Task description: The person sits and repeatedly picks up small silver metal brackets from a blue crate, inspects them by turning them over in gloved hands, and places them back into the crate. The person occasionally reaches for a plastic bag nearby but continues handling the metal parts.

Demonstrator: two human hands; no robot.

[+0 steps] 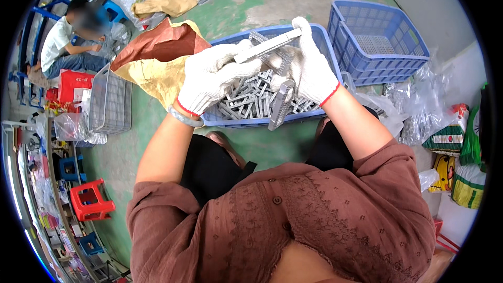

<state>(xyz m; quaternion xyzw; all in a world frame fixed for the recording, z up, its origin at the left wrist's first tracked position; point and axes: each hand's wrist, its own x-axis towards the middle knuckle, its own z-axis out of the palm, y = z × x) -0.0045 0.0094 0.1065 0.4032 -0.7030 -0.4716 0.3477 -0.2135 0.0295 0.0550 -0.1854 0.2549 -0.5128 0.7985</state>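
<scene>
Two hands in white gloves with red cuffs are holding a slim pale metal bar [270, 45] above a blue crate [230, 123], toward its far edge. The left hand [215, 76], over the crate's left edge, is closing its thumb and fingers on the bar's left end. The right hand [314, 71], over the right edge, is pressing the bar's other end with a raised digit; its remaining fingers are partly hidden, curling about darker ridged strips [280, 106], one of which is slanting down across the near edge. Short grey metal pieces [254, 94] are filling the crate, heaped between its left and right edges. A brown paper sack [157, 73] is gaping open beside the far left corner, and a second blue crate [377, 57] is standing just beyond the far right corner, on the green floor [272, 144].
</scene>
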